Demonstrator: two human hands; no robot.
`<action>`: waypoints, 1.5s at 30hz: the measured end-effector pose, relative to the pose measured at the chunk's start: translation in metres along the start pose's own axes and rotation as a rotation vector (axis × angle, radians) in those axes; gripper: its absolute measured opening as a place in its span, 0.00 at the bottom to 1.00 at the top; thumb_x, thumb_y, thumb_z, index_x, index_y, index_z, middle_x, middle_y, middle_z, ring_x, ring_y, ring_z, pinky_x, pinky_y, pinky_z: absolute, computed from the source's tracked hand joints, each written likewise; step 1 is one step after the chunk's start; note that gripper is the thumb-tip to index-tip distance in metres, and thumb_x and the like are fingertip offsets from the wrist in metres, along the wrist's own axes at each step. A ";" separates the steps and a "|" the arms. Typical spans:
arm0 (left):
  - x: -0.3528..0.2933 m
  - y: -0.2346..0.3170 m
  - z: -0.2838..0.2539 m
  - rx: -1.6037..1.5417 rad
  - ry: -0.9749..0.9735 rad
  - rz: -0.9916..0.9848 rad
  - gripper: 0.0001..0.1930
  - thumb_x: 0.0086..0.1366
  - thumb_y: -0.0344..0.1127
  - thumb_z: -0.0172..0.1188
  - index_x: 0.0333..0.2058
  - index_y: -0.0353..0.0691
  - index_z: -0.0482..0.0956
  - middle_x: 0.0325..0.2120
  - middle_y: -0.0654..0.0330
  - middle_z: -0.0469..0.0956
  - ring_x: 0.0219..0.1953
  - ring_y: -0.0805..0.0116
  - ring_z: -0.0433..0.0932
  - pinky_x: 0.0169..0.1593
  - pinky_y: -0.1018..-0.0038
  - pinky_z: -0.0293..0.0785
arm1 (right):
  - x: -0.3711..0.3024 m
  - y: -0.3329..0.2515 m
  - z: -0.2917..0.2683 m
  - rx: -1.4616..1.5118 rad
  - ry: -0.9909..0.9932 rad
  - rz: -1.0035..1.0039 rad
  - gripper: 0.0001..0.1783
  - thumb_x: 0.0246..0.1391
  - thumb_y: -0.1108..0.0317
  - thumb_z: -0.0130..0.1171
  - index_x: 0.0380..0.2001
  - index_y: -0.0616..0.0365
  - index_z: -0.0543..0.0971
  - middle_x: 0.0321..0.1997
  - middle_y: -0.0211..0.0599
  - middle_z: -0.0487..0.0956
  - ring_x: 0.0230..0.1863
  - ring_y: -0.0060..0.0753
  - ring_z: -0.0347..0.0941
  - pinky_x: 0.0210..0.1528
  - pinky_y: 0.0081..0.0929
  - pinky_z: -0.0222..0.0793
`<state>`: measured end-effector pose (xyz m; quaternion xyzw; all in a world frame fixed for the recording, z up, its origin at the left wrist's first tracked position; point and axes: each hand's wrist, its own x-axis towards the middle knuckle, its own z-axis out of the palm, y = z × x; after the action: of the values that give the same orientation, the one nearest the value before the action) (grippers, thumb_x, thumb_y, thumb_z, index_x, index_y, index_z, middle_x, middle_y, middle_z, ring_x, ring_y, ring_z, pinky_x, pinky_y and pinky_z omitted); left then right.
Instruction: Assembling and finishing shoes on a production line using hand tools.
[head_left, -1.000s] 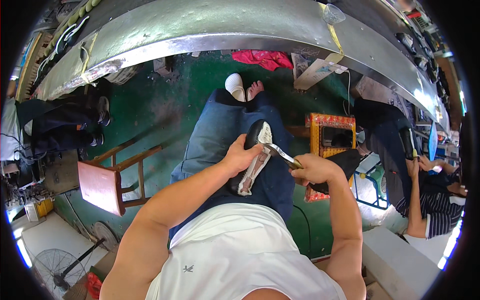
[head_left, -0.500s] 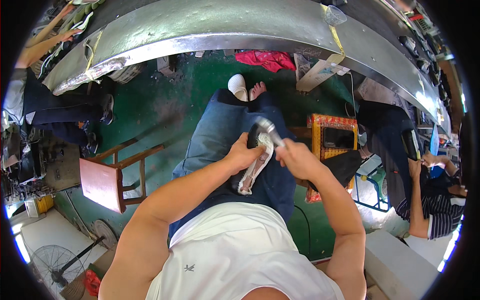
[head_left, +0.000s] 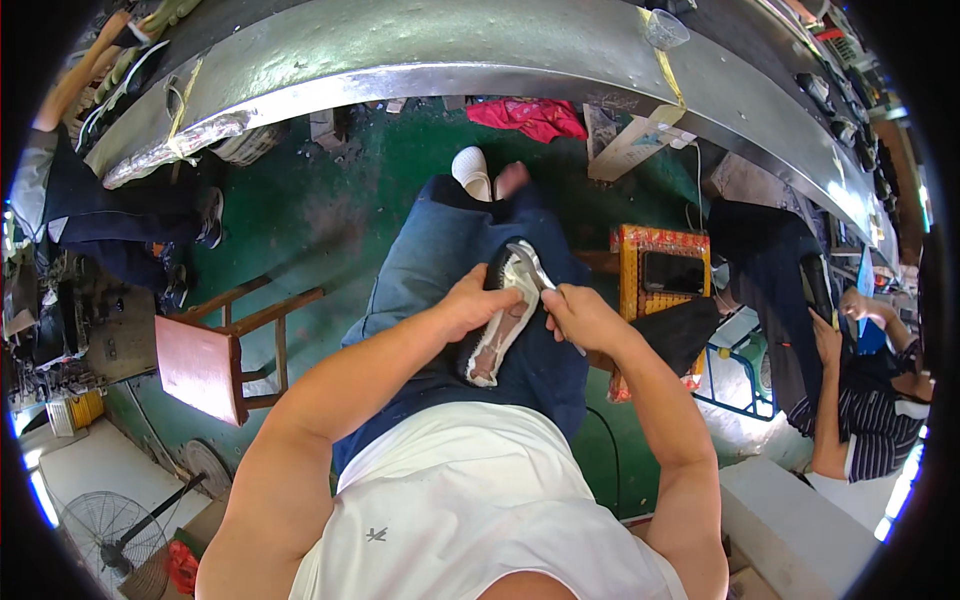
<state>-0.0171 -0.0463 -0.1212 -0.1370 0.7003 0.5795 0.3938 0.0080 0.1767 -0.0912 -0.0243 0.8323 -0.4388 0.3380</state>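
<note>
While the left grip (head_left: 478, 303) pinches the shoe (head_left: 499, 338), the metal tool (head_left: 532, 263) clenched in the right grip (head_left: 572, 312) is now lowered beyond both, so contact apparently resumes.

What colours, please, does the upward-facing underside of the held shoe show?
The shoe's underside has a whitish border around a brownish middle; the head view shows it best.

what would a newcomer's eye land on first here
Probably the dark shoe, underside up on the person's lap at the centre, held by the left hand while the right hand grips a shiny metal tool at its toe end. Next come the bright red cloth under the long metal bench and the white clog below it.
</note>
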 end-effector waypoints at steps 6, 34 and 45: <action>0.015 -0.012 -0.014 -0.269 -0.169 -0.046 0.37 0.61 0.37 0.70 0.63 0.28 0.62 0.56 0.50 0.74 0.55 0.62 0.77 0.60 0.65 0.73 | -0.039 0.008 -0.008 0.252 -0.172 0.178 0.22 0.70 0.54 0.48 0.37 0.66 0.75 0.28 0.41 0.81 0.26 0.32 0.79 0.30 0.33 0.73; -0.027 -0.075 -0.002 0.232 -0.072 0.409 0.58 0.61 0.38 0.66 0.73 0.36 0.25 0.70 0.36 0.49 0.73 0.44 0.51 0.73 0.62 0.48 | -0.052 0.004 0.050 -0.412 0.136 -0.184 0.19 0.68 0.55 0.52 0.40 0.64 0.74 0.33 0.55 0.81 0.35 0.59 0.80 0.38 0.49 0.75; -0.037 -0.067 -0.017 0.207 -0.395 0.193 0.69 0.58 0.35 0.70 0.68 0.40 0.08 0.73 0.34 0.33 0.77 0.50 0.37 0.75 0.67 0.42 | -0.005 0.001 0.028 -0.208 0.133 -0.046 0.24 0.71 0.54 0.44 0.32 0.66 0.75 0.26 0.46 0.80 0.26 0.43 0.79 0.34 0.38 0.74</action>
<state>0.0434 -0.0913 -0.1417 0.0876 0.6750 0.5550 0.4781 0.0289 0.1588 -0.1000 -0.0492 0.8930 -0.3584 0.2676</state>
